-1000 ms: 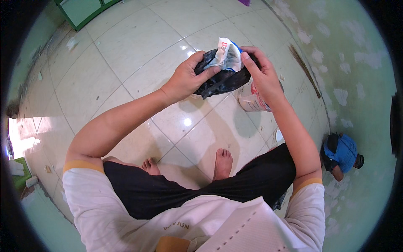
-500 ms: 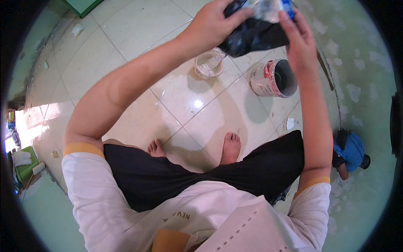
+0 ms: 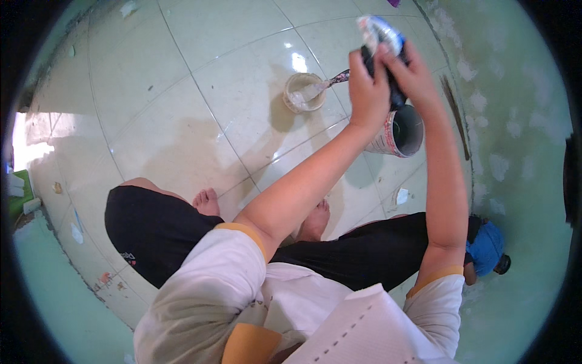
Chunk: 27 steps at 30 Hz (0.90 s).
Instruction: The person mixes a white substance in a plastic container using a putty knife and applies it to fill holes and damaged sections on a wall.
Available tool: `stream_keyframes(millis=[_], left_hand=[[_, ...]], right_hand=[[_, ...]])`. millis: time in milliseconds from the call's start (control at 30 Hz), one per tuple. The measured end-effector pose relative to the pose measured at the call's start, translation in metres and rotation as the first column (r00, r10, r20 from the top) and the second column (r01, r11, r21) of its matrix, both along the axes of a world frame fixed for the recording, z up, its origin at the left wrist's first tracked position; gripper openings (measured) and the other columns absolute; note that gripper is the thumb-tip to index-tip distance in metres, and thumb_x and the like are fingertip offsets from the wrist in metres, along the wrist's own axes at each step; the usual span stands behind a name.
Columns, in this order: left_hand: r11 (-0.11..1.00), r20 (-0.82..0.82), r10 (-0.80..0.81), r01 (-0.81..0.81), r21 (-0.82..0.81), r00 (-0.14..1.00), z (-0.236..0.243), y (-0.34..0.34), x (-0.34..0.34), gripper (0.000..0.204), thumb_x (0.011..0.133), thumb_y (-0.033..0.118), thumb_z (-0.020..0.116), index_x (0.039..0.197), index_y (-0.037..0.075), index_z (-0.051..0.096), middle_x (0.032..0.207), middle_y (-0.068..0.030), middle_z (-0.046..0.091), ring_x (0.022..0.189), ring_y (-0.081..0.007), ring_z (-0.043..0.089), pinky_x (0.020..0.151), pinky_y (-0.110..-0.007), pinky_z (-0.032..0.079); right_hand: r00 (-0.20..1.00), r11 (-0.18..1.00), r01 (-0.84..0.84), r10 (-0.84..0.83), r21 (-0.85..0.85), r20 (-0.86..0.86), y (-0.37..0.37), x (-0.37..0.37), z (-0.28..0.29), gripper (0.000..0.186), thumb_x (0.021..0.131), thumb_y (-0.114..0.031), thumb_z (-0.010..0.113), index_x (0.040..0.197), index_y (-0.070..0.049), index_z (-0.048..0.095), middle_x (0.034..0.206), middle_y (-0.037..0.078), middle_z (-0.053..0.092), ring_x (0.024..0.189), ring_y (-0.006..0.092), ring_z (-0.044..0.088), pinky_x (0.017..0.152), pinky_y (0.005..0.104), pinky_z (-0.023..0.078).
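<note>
My left hand (image 3: pixel 367 94) and my right hand (image 3: pixel 412 73) are closed on a bunched black plastic bag (image 3: pixel 397 91), with a crumpled white and blue packet (image 3: pixel 379 33) sticking up from its top. The hands are close together, high in the view. Below and left of them a small round tub (image 3: pixel 289 103) holds white paste, with a scraper (image 3: pixel 310 91) lying across it, its dark patterned handle pointing up to the right. A white bucket (image 3: pixel 411 136) with red markings stands under my hands, partly hidden by them.
My bare feet (image 3: pixel 206 203) rest on white floor tiles (image 3: pixel 151 109). A green patched wall (image 3: pixel 503 109) runs along the right, with a bundle of sticks (image 3: pixel 456 121) at its base. A person in blue (image 3: pixel 485 249) is low beside that wall. A green object (image 3: pixel 18 194) lies at the left edge.
My left hand has swung rightward and now sits close to my right hand, the bag bunched narrower between them. The tub and scraper, hidden a second ago, now show.
</note>
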<state>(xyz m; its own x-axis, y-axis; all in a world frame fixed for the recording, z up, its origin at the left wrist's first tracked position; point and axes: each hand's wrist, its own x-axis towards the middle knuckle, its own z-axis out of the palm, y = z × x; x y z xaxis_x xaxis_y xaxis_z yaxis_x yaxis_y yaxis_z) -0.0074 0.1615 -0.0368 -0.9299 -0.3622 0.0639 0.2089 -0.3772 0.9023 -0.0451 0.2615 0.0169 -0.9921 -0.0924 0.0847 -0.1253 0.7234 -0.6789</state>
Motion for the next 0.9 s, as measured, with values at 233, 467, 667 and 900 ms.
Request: stream_keyframes(millis=[233,467,667,900], left_hand=[[0.995,0.24,-0.099,0.104,-0.01,0.966,-0.066,0.01,0.035,0.033,0.106,0.027,0.047,0.121,-0.003,0.046,0.109,-0.0251,0.06,0.103,-0.041,0.06,0.091,-0.045,0.045],[0.999,0.256,-0.021,0.029,-0.031,0.966,-0.082,0.014,0.034,0.033,0.105,0.025,0.049,0.125,-0.002,0.045,0.111,-0.0266,0.061,0.104,-0.0419,0.061,0.091,-0.046,0.046],[0.999,0.344,-0.039,0.047,-0.016,0.938,-0.089,0.015,0.035,0.029,0.104,0.024,0.05,0.116,-0.002,0.046,0.102,-0.0266,0.062,0.096,-0.0425,0.062,0.086,-0.047,0.047],[0.997,0.395,-0.014,0.044,-0.068,0.919,-0.095,0.017,0.042,0.026,0.104,0.025,0.048,0.107,-0.001,0.041,0.093,-0.0287,0.062,0.087,-0.0462,0.062,0.076,-0.052,0.047]], right_hand=[[0.856,0.854,0.381,-0.181,-0.355,0.485,-0.027,0.03,-0.048,0.058,0.106,-0.05,0.043,0.13,0.0,0.059,0.116,0.014,0.067,0.104,0.0194,0.062,0.092,0.032,0.048],[0.909,0.946,0.288,-0.221,-0.148,0.353,-0.017,0.031,-0.075,0.055,0.107,-0.045,0.041,0.128,0.002,0.061,0.113,0.014,0.068,0.101,0.0193,0.062,0.092,0.0314,0.047],[0.936,0.975,0.211,-0.182,-0.066,0.302,-0.004,0.028,-0.108,0.053,0.108,-0.041,0.038,0.119,0.003,0.064,0.103,0.018,0.069,0.094,0.0244,0.063,0.087,0.0361,0.048],[0.947,0.984,0.129,-0.158,0.119,0.281,0.007,0.023,-0.131,0.049,0.108,-0.038,0.038,0.108,0.004,0.063,0.101,0.026,0.067,0.093,0.0393,0.064,0.084,0.0448,0.049]])
